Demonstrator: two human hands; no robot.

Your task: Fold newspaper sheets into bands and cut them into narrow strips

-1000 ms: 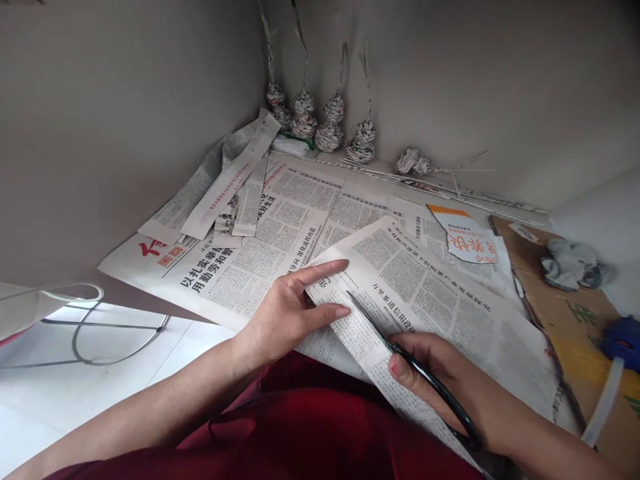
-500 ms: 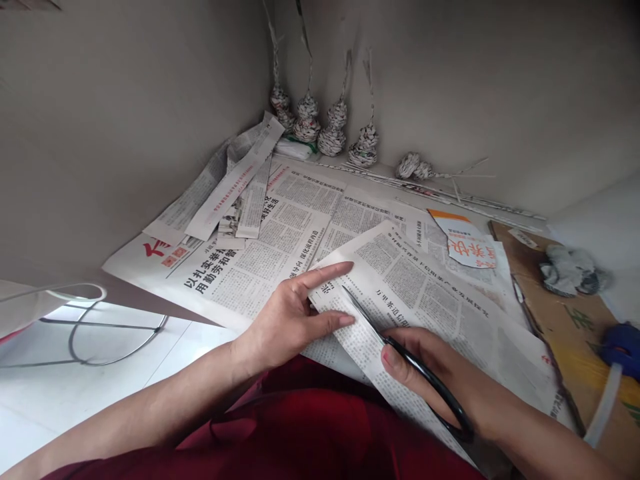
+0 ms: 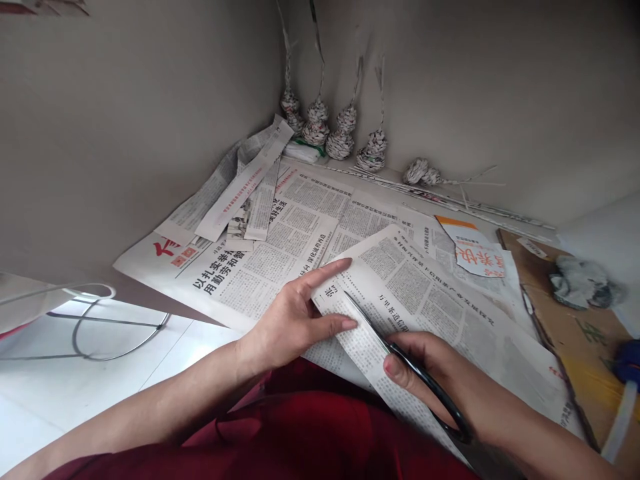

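A pair of black-handled scissors (image 3: 425, 377) is in my right hand (image 3: 440, 373), its fingers closed round the handles. The blades lie along a cut in a newspaper sheet (image 3: 425, 280), pointing up and left. My left hand (image 3: 295, 320) grips the sheet's left end, thumb on the near strip and forefinger stretched along the far side of the blade tip. The partly cut strip (image 3: 380, 373) slants down towards my red clothing. Under the held sheet, a larger newspaper (image 3: 270, 267) is spread on the table.
Cut newspaper strips (image 3: 240, 193) lie at the back left. Several woven-paper gourd shapes (image 3: 340, 137) stand along the wall, and one (image 3: 420, 172) lies on its side by thin paper rods (image 3: 480, 207). On the right are cardboard (image 3: 550, 300), a crumpled grey cloth (image 3: 583, 283) and a blue object (image 3: 627, 363).
The whole scene has shifted slightly right in view. Both hands, the scissors and the newspaper keep nearly the same arrangement.
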